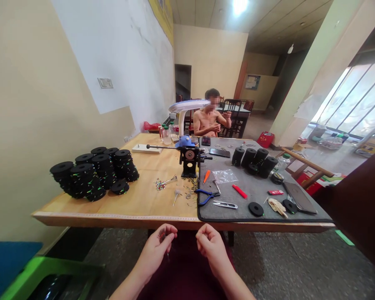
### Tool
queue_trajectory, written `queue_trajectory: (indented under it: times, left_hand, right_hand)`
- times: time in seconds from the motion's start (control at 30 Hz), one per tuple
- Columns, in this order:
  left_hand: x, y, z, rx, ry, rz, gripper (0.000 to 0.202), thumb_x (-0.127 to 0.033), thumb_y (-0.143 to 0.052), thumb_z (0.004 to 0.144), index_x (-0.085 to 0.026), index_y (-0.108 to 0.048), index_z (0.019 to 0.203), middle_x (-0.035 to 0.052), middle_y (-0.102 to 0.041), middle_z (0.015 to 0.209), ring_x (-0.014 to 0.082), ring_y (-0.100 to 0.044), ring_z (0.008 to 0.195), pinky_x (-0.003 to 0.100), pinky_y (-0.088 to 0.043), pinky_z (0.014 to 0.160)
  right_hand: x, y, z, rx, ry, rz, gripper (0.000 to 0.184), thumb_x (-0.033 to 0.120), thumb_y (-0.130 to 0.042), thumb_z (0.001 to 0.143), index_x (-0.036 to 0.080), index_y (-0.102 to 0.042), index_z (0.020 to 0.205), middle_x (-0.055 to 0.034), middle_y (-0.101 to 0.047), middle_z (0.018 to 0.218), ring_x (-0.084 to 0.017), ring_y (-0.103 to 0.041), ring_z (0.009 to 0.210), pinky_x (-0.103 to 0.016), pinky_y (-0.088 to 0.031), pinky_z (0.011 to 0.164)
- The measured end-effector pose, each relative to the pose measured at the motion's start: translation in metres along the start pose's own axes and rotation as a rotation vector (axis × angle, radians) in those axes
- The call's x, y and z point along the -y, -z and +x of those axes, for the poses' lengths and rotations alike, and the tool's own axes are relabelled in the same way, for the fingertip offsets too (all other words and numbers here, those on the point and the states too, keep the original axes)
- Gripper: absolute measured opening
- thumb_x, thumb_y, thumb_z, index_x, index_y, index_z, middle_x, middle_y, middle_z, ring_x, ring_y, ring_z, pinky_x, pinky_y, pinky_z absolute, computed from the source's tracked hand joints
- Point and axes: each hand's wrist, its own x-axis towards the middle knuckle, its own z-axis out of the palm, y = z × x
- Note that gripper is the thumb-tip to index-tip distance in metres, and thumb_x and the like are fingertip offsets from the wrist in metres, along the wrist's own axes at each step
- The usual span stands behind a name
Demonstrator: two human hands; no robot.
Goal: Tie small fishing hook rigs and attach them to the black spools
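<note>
Both hands are in front of the table's near edge, a short gap apart. My left hand [158, 248] is closed in a pinch, with a tiny thin thing showing just below its fingers, too small to name. My right hand [208, 242] is pinched too, and what its fingertips hold, if anything, cannot be made out. On the table [118, 210] ahead lie blue-handled pliers [206, 196], thread snips [225, 205], a red stick-shaped thing [239, 191] and a black foam spool [256, 209]. Small coloured beads [160, 184] lie beside a black hand-cranked machine [189, 160].
Stacks of black foam spools [83, 177] fill the table's left side, more spools [265, 164] stand at right. A white lamp [189, 105] rises behind the machine. A grey mat [240, 179] covers the right half. Another person [209, 121] sits across the table, hands raised.
</note>
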Motion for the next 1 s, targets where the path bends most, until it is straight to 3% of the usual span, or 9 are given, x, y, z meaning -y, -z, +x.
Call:
queue_trajectory:
  times: [0.1,0.2,0.37,0.57,0.67,0.8,0.9,1.0]
  left_hand:
    - [-0.001,-0.005,-0.005,0.105,0.048,0.011,0.033,-0.049,-0.064,0.073,-0.017,-0.063,0.081,-0.0038,-0.054,0.062,0.0092,-0.039,0.049,0.023,-0.032,0.051]
    - [-0.005,-0.012,-0.008,0.138,0.101,-0.020,0.033,-0.048,-0.067,0.073,-0.015,-0.062,0.073,-0.0066,-0.043,0.055,0.0088,-0.034,0.050,0.022,-0.027,0.049]
    - [-0.007,-0.025,-0.006,0.121,0.149,-0.153,0.033,-0.044,-0.075,0.067,-0.013,-0.066,0.075,-0.0041,-0.049,0.060,0.0079,-0.035,0.053,0.021,-0.027,0.050]
    - [-0.007,-0.029,0.001,0.049,0.165,-0.207,0.036,-0.046,-0.077,0.062,-0.015,-0.058,0.063,-0.0084,-0.040,0.049,0.0063,-0.028,0.046,0.020,-0.021,0.045]
    - [-0.009,-0.026,0.002,0.015,0.058,-0.089,0.036,-0.048,-0.074,0.064,-0.016,-0.059,0.061,-0.0043,-0.050,0.053,0.0094,-0.039,0.050,0.021,-0.032,0.050]
    - [-0.013,-0.023,0.001,-0.029,-0.101,0.078,0.031,-0.045,-0.069,0.070,-0.016,-0.062,0.060,-0.0010,-0.056,0.057,0.0136,-0.047,0.058,0.024,-0.038,0.059]
    - [-0.015,-0.022,0.000,-0.036,-0.151,0.168,0.028,-0.041,-0.066,0.074,-0.016,-0.064,0.061,-0.0004,-0.058,0.056,0.0140,-0.047,0.057,0.023,-0.038,0.057]
    - [-0.017,-0.024,-0.003,-0.017,-0.190,0.211,0.026,-0.039,-0.062,0.078,-0.016,-0.065,0.065,0.0023,-0.064,0.061,0.0161,-0.053,0.059,0.024,-0.041,0.058]
  right_hand:
    - [0.001,-0.002,-0.002,0.007,-0.031,0.018,0.023,0.036,-0.062,0.070,0.020,-0.045,0.066,0.0077,-0.046,0.045,-0.005,-0.027,0.038,-0.019,-0.018,0.040]
    - [0.001,-0.002,-0.004,0.019,0.063,-0.072,0.021,0.036,-0.059,0.074,0.020,-0.046,0.067,0.0063,-0.047,0.047,-0.007,-0.032,0.040,-0.020,-0.025,0.043]
    - [0.003,0.000,-0.009,-0.024,0.360,-0.403,0.015,0.024,-0.055,0.077,0.019,-0.053,0.063,0.0020,-0.052,0.057,-0.012,-0.045,0.054,-0.023,-0.035,0.053]
    - [0.005,0.001,-0.013,0.047,0.440,-0.509,0.014,0.020,-0.053,0.079,0.018,-0.059,0.066,0.0015,-0.057,0.059,-0.012,-0.049,0.055,-0.022,-0.038,0.056]
    - [0.008,0.006,-0.010,0.120,0.383,-0.447,0.013,0.026,-0.055,0.082,0.017,-0.064,0.082,-0.0012,-0.065,0.065,-0.014,-0.057,0.060,-0.023,-0.043,0.058]
    - [0.021,0.015,-0.002,0.116,0.199,-0.234,0.036,0.044,-0.057,0.083,0.017,-0.059,0.108,-0.0098,-0.071,0.088,-0.021,-0.065,0.077,-0.024,-0.047,0.050]
    - [0.034,0.013,0.002,0.146,0.109,-0.090,0.042,0.048,-0.062,0.078,0.017,-0.057,0.107,-0.0120,-0.069,0.098,-0.024,-0.065,0.087,-0.023,-0.049,0.048]
    - [0.038,0.001,0.003,0.247,0.014,-0.003,0.040,0.042,-0.070,0.072,0.017,-0.056,0.100,-0.0079,-0.068,0.094,-0.020,-0.065,0.083,-0.024,-0.052,0.053]
